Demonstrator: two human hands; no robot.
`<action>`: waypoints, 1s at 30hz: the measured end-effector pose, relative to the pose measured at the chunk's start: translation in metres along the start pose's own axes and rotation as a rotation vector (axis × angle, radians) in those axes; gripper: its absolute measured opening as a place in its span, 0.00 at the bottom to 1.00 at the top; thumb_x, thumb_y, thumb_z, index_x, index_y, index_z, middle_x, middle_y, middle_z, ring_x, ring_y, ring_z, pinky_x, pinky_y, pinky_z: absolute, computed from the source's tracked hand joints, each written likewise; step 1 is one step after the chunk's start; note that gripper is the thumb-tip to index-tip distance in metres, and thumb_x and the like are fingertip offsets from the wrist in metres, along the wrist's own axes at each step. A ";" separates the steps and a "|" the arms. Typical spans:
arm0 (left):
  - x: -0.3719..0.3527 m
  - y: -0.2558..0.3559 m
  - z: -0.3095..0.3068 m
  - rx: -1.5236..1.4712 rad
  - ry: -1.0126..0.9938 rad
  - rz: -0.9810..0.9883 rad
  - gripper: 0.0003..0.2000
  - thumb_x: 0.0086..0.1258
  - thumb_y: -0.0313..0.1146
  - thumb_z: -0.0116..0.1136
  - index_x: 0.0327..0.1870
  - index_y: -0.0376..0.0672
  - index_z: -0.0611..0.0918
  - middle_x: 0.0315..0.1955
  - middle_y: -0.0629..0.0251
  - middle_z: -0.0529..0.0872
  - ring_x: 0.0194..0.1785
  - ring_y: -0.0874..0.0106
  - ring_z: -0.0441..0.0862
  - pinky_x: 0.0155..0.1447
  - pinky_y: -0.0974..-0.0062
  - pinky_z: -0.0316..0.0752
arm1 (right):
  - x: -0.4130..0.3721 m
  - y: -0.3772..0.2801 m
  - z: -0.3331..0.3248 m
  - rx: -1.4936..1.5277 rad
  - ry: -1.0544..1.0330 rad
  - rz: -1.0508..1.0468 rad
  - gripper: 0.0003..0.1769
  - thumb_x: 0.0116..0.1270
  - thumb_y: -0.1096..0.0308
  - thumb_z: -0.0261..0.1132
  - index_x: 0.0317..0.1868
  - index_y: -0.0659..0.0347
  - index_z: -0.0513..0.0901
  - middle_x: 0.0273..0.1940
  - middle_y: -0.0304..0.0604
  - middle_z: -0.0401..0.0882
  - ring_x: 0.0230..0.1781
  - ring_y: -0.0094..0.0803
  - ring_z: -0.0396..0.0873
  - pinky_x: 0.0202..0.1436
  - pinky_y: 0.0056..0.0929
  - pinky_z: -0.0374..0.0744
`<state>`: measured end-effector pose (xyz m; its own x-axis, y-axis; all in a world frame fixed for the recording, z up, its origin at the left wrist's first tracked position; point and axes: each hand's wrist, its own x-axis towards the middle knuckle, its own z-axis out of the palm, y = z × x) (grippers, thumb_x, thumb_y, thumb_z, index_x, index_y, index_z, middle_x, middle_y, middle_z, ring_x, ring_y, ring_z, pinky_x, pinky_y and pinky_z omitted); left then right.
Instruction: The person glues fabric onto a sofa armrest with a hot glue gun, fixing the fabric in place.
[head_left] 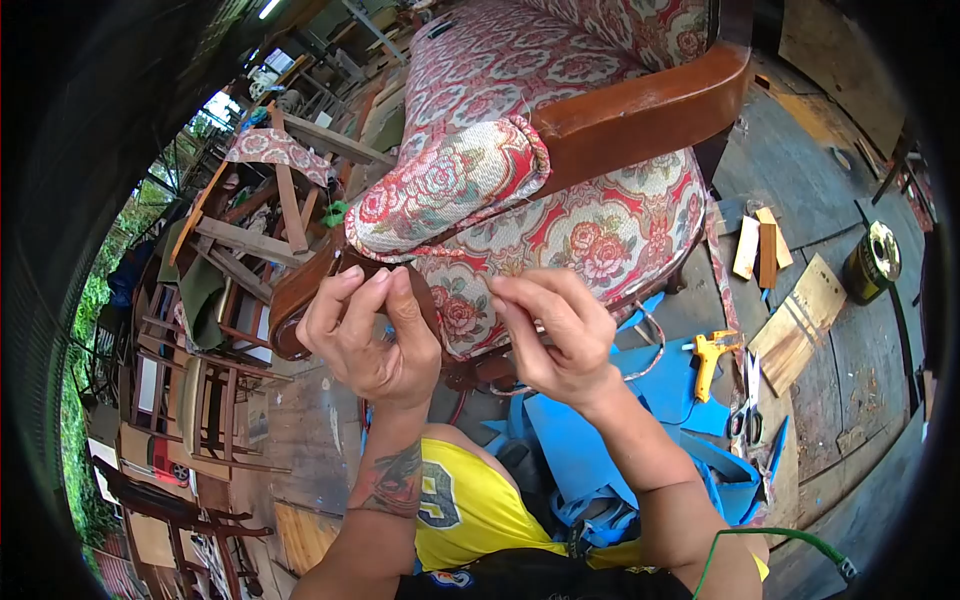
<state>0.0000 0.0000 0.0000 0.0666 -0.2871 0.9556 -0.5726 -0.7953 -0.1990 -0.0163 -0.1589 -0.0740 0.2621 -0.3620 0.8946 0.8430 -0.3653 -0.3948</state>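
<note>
Near me stands a flowered sofa (598, 245), a floral pad (450, 185) on its wooden arm (640, 115). Along the pad's lower edge, a person's left hand (375, 340) and right hand (558, 335) are raised, each grip narrow, fingertips together; whether they hold anything, I cannot tell.

Soft, diffuse daylight lights the middle of the view, brightest at the left, where the green foliage (75, 400) looks washed out. A white tube lamp (268, 9) glares at the upper left. Pale sheen lies along the curved, polished brown wooden armrest (640, 108). The wide lens bends straight lines toward the rim, and darkness swallows the corners. The left hand (372, 340) and right hand (556, 330) look fairly sharp; distant clutter turns soft.
</note>
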 end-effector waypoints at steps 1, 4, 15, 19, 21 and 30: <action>0.000 -0.003 0.002 0.002 0.034 0.006 0.16 0.66 0.22 0.74 0.52 0.49 0.85 0.57 0.60 0.80 0.56 0.62 0.77 0.61 0.64 0.71 | 0.005 -0.002 0.006 -0.010 0.024 0.039 0.16 0.61 0.78 0.74 0.51 0.62 0.87 0.40 0.45 0.85 0.32 0.39 0.85 0.32 0.33 0.83; -0.002 0.002 -0.003 -0.019 0.049 -0.041 0.15 0.66 0.22 0.74 0.50 0.50 0.85 0.55 0.63 0.81 0.56 0.65 0.76 0.57 0.67 0.70 | 0.013 -0.010 0.006 -0.088 -0.002 0.079 0.15 0.61 0.78 0.75 0.49 0.62 0.87 0.39 0.45 0.83 0.31 0.39 0.84 0.31 0.34 0.82; 0.009 0.011 -0.008 0.010 0.039 0.000 0.11 0.66 0.23 0.73 0.48 0.44 0.87 0.47 0.65 0.85 0.49 0.68 0.78 0.48 0.74 0.73 | 0.030 -0.007 0.013 -0.037 -0.124 0.133 0.10 0.63 0.77 0.73 0.44 0.62 0.85 0.35 0.44 0.82 0.32 0.39 0.84 0.30 0.35 0.81; 0.001 0.026 -0.009 -0.505 -0.172 -0.458 0.08 0.79 0.29 0.63 0.50 0.33 0.85 0.34 0.67 0.87 0.28 0.85 0.73 0.31 0.84 0.65 | 0.030 -0.010 0.015 0.033 -0.114 0.205 0.09 0.64 0.78 0.72 0.43 0.64 0.84 0.35 0.45 0.82 0.31 0.40 0.84 0.29 0.35 0.81; -0.001 0.035 -0.012 -0.692 -0.274 -0.733 0.09 0.81 0.30 0.60 0.51 0.33 0.85 0.33 0.67 0.87 0.26 0.87 0.71 0.28 0.85 0.63 | 0.029 -0.008 0.015 -0.050 -0.068 0.071 0.09 0.61 0.78 0.73 0.42 0.65 0.84 0.36 0.46 0.82 0.32 0.40 0.84 0.29 0.34 0.81; 0.006 0.045 -0.006 -1.183 -0.278 -1.175 0.09 0.83 0.34 0.58 0.46 0.38 0.84 0.26 0.75 0.77 0.23 0.89 0.68 0.21 0.89 0.61 | 0.034 0.005 0.004 -0.300 -0.099 -0.416 0.26 0.46 0.74 0.75 0.50 0.68 0.86 0.40 0.45 0.83 0.32 0.35 0.82 0.27 0.28 0.80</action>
<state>-0.0304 -0.0337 -0.0017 0.9283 -0.0547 0.3678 -0.3578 0.1383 0.9235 -0.0015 -0.1691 -0.0450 -0.0111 -0.0564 0.9983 0.7172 -0.6962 -0.0313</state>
